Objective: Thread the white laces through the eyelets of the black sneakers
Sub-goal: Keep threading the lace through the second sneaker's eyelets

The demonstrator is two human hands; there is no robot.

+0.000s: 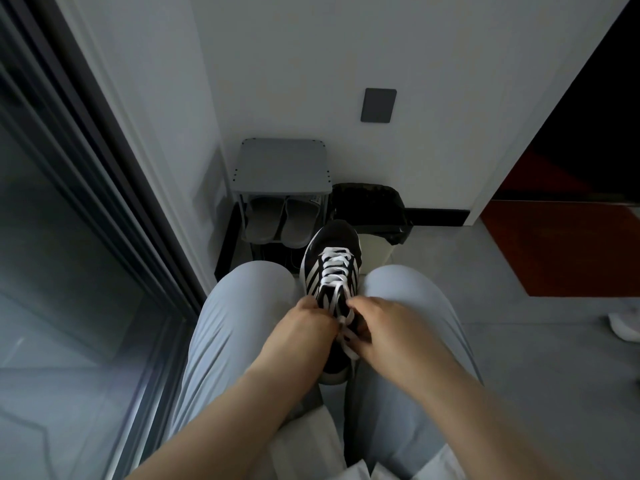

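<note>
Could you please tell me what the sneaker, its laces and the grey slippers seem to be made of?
The sneaker looks like matte black suede or fabric, without shine. The laces look like flat woven white textile, ribbon-like. The slippers look like smooth moulded foam or rubber; dim light leaves that open.

I see a black sneaker [334,242] with white side stripes and a pale sole, its lace [335,263] white. My feed shows light grey-blue trousers [242,306], a grey rack [282,164], grey slippers [263,220], a black bag [367,202], a dark grey plate [378,105] on a white wall [294,64], and a grey floor [519,341], red-brown at far right.
</note>
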